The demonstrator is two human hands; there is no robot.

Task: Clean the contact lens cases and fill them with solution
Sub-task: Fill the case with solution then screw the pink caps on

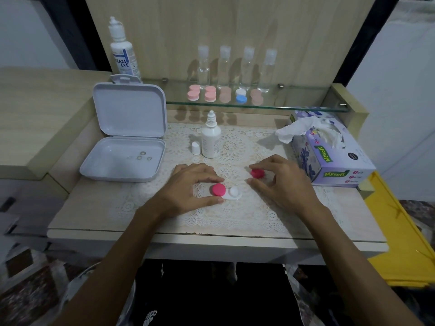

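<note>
A white contact lens case (231, 194) lies on the lace mat in front of me. Its left well carries a pink cap (218, 189); its right well is uncovered and shows white. My left hand (188, 189) holds the case between thumb and fingers at the capped end. My right hand (280, 182) pinches a second pink cap (257, 173) just above the mat, to the right of the case. A small white solution bottle (211, 140) stands uncapped behind the case, with its white cap (195, 147) beside it.
An open white box (124, 158) holding several lenses sits at the left. A tissue box (329, 149) stands at the right. A glass shelf (294, 104) carries several lens cases and clear bottles; a larger solution bottle (123, 50) stands at its left end.
</note>
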